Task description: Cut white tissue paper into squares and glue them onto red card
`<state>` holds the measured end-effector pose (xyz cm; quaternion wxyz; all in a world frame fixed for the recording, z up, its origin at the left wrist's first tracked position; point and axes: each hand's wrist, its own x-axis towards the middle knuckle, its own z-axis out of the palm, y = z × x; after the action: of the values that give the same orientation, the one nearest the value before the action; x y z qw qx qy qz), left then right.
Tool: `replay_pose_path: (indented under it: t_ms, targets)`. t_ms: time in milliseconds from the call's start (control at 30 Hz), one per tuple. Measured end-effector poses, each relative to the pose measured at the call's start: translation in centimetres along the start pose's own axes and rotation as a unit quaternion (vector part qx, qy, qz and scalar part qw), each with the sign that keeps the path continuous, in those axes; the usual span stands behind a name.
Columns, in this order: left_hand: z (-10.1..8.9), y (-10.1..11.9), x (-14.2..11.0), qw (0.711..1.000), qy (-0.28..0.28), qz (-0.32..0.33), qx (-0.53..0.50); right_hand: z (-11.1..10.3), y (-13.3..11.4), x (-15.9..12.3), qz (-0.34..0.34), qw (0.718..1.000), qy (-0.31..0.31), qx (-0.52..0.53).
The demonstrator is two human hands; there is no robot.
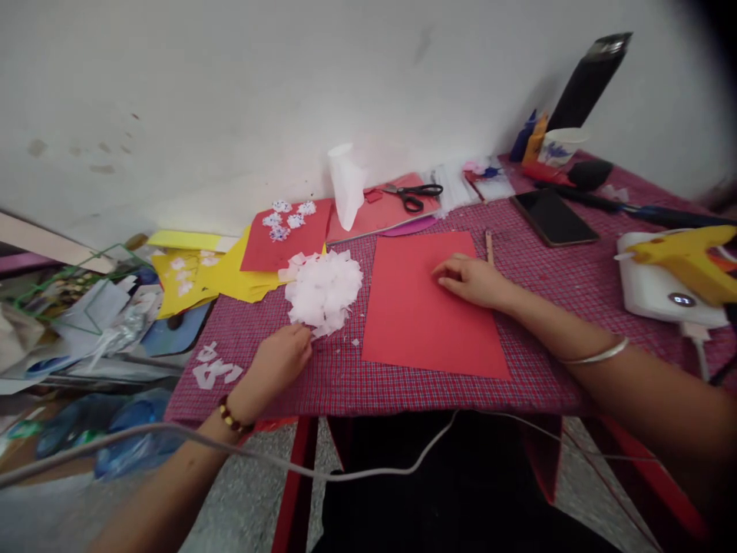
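A sheet of red paper (426, 322) lies flat on the checked tablecloth in front of me. My right hand (469, 281) rests on its upper right part, fingers loosely bent and slightly apart, with nothing in them. To the left of the sheet is a heap of small white tissue paper pieces (323, 288). My left hand (281, 355) is at the heap's lower left edge, its fingers curled together. Whatever may be between those fingertips is hidden. A few tiny white scraps (355, 342) lie between the heap and the red sheet.
Behind lie red paper with speckled white flowers (282, 219), yellow paper (247, 265) and scissors (413, 197). A phone (553, 217), a yellow glue gun (685, 257) and a white power bank (662, 296) are at right. A white cable (276, 463) crosses in front.
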<state>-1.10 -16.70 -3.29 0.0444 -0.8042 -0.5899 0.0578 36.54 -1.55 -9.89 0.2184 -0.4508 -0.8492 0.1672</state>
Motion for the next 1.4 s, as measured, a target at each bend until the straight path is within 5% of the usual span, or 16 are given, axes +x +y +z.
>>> replay_pose_path:
  t_ms: [167,267,367,500,567,800,967,1033,1133,1267,1400]
  targets:
    - [-3.3,-4.3,4.9,0.988,0.079,-0.079,-0.103,0.1,0.3,0.0,0.0,1.0,-0.003,-0.001]
    - [-4.0,-5.1,6.8,0.983,0.127,-0.08,-0.107,0.2,0.4,-0.1,0.005,1.0,-0.004,0.001]
    - [-3.6,-3.6,5.9,0.991,0.121,-0.047,-0.042,0.1,0.3,-0.1,0.008,1.0,-0.009,0.008]
    - [-2.2,-0.2,2.6,0.999,-0.033,0.029,0.022,0.0,0.2,0.0,0.005,1.0,-0.019,0.013]
    - [-1.3,0.9,1.6,0.994,-0.064,0.053,0.071,0.0,0.1,0.0,0.009,1.0,-0.018,0.01]
    - [0.0,0.6,2.2,0.996,-0.012,0.012,0.092,0.2,-0.1,-1.1,-0.023,1.0,0.004,-0.012]
    - [-0.7,0.2,1.7,0.992,0.045,-0.05,-0.104,0.3,-0.2,-1.3,-0.04,0.999,-0.001,-0.027]
    - [-1.4,0.5,2.3,0.96,0.034,-0.071,-0.27,0.2,-0.3,-1.1,-0.033,0.999,-0.009,-0.032]
    - [-2.7,1.0,5.1,0.867,-0.006,-0.107,-0.487,-0.3,-0.9,-1.0,-0.027,0.999,-0.026,-0.028]
    - [-3.3,3.5,10.8,0.763,-0.004,-0.115,-0.636,-1.4,-2.2,-1.2,-0.023,0.997,-0.059,-0.038]
    - [-2.3,8.4,14.8,0.68,0.011,-0.108,-0.725,-1.7,-2.8,-1.2,-0.017,0.996,-0.07,-0.047]
